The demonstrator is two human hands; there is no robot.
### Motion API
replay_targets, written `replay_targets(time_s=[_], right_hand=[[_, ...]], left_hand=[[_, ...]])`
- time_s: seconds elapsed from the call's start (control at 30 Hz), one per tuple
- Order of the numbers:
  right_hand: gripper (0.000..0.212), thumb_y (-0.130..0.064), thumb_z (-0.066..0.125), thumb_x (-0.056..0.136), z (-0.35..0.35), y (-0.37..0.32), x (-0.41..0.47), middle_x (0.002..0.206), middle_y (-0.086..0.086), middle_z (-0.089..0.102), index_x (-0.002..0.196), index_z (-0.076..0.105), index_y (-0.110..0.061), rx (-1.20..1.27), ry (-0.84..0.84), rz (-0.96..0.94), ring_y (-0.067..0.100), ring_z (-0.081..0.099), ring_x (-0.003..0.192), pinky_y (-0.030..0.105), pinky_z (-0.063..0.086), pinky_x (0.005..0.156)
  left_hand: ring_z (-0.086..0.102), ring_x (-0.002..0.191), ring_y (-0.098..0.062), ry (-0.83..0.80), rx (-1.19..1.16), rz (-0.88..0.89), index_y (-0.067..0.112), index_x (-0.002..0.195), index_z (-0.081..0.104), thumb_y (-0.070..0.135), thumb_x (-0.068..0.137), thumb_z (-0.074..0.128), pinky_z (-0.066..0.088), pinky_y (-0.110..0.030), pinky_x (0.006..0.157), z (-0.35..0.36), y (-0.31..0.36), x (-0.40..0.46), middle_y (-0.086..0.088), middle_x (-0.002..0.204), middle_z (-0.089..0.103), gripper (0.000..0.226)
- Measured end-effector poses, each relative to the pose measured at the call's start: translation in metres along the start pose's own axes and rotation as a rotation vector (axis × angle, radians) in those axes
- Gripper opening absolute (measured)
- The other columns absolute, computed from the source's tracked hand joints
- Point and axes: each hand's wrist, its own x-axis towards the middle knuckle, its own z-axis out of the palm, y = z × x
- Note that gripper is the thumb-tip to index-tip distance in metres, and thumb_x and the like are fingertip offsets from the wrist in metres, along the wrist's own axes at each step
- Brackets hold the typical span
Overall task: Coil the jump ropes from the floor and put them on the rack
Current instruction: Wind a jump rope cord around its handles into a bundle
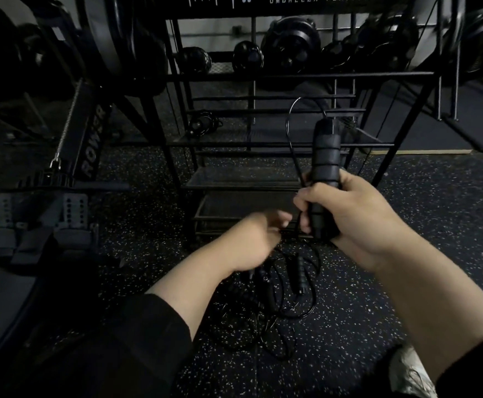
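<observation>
My right hand grips a black jump rope handle upright, with its thin cord looping over the top and down through my fingers. My left hand is blurred just left of it, fingers curled around the cord below the handle. Beneath my hands, more black jump ropes lie tangled on the speckled floor, with at least one handle among them. The black metal rack stands right in front. A coiled rope lies on its middle shelf.
A rowing machine stands to the left of the rack. Dark round weights sit on the rack's upper shelf. A light-coloured shoe shows at the bottom right. Speckled rubber floor stretches to the right.
</observation>
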Motion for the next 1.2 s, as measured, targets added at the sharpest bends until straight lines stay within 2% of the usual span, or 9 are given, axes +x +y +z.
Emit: replay_targets(time_s=[0.1, 0.2, 0.3, 0.43, 0.63, 0.83, 0.93, 1.03, 1.2], right_hand=[[0.018, 0.004, 0.058, 0.094, -0.002, -0.006, -0.004, 0.07, 0.008, 0.058, 0.095, 0.051, -0.012, 0.008, -0.04, -0.009, 0.023, 0.051, 0.058, 0.033, 0.044, 0.056], [0.016, 0.002, 0.059, 0.094, -0.007, -0.009, -0.007, 0.073, 0.01, 0.061, 0.094, 0.053, -0.012, -0.03, -0.016, -0.014, 0.022, 0.053, 0.059, 0.033, 0.046, 0.057], [0.012, -0.003, 0.065, 0.095, -0.017, -0.007, -0.003, 0.089, 0.016, 0.069, 0.105, 0.059, -0.008, -0.149, 0.104, 0.02, 0.023, 0.059, 0.064, 0.034, 0.052, 0.059], [0.019, -0.011, 0.069, 0.095, -0.026, 0.004, 0.002, 0.095, 0.013, 0.066, 0.112, 0.059, -0.01, -0.413, 0.138, 0.127, 0.023, 0.065, 0.07, 0.036, 0.056, 0.065], [0.016, -0.014, 0.069, 0.093, -0.016, 0.019, 0.004, 0.082, 0.009, 0.071, 0.108, 0.064, -0.013, -0.563, 0.066, 0.181, 0.018, 0.066, 0.058, 0.027, 0.049, 0.049], [0.015, -0.01, 0.068, 0.094, 0.013, 0.041, 0.002, 0.086, 0.01, 0.077, 0.108, 0.065, -0.01, -0.371, -0.064, 0.229, 0.028, 0.074, 0.075, 0.036, 0.057, 0.061], [0.011, -0.011, 0.067, 0.093, 0.017, 0.047, 0.009, 0.076, 0.002, 0.074, 0.103, 0.067, -0.014, -0.381, 0.045, 0.137, 0.019, 0.07, 0.069, 0.042, 0.057, 0.072], [0.006, -0.016, 0.069, 0.09, 0.019, 0.046, 0.015, 0.074, 0.0, 0.07, 0.096, 0.069, -0.017, -0.387, 0.121, 0.088, 0.019, 0.064, 0.07, 0.044, 0.056, 0.074], [0.01, -0.003, 0.065, 0.092, 0.019, 0.032, 0.021, 0.071, 0.005, 0.065, 0.096, 0.063, -0.012, -0.044, 0.192, 0.066, 0.019, 0.057, 0.061, 0.033, 0.046, 0.057]], left_hand=[[0.064, 0.103, -0.02, -0.175, 0.446, -0.075, 0.02, 0.129, 0.062, 0.021, 0.105, 0.05, 0.051, -0.029, 0.089, 0.01, -0.015, 0.003, 0.002, 0.119, 0.066, 0.027], [0.062, 0.088, -0.019, -0.166, 0.434, -0.151, 0.01, 0.106, 0.068, 0.021, 0.109, 0.044, 0.043, -0.027, 0.073, 0.014, -0.018, 0.005, 0.0, 0.091, 0.068, 0.027], [0.067, 0.077, -0.032, -0.033, 0.228, -0.144, 0.01, 0.098, 0.066, 0.02, 0.109, 0.043, 0.051, -0.032, 0.069, 0.009, -0.017, 0.007, -0.003, 0.079, 0.07, 0.028], [0.051, 0.054, -0.016, 0.091, 0.02, -0.186, 0.011, 0.092, 0.061, 0.021, 0.109, 0.04, 0.041, -0.028, 0.055, 0.0, -0.012, 0.004, -0.001, 0.068, 0.056, 0.028], [0.031, 0.047, -0.012, 0.16, -0.773, -0.364, 0.011, 0.087, 0.061, 0.004, 0.103, 0.034, 0.027, -0.025, 0.051, -0.005, 0.011, 0.006, 0.004, 0.054, 0.035, 0.032], [0.04, 0.045, -0.01, 0.255, -1.17, -0.23, 0.007, 0.088, 0.056, 0.002, 0.105, 0.037, 0.033, -0.021, 0.041, -0.016, 0.026, 0.009, 0.0, 0.06, 0.043, 0.026], [0.052, 0.055, -0.013, 0.327, -1.11, -0.135, 0.003, 0.111, 0.061, 0.005, 0.107, 0.042, 0.046, -0.023, 0.051, -0.024, 0.029, 0.008, -0.003, 0.068, 0.052, 0.019], [0.067, 0.085, -0.023, 0.333, -0.928, -0.112, 0.002, 0.119, 0.066, 0.011, 0.105, 0.05, 0.055, -0.038, 0.082, -0.03, 0.028, 0.005, -0.016, 0.095, 0.072, 0.024], [0.07, 0.103, -0.029, 0.047, -0.39, -0.217, 0.005, 0.107, 0.072, 0.01, 0.093, 0.05, 0.052, -0.048, 0.101, -0.022, 0.015, -0.006, -0.019, 0.113, 0.074, 0.027]])
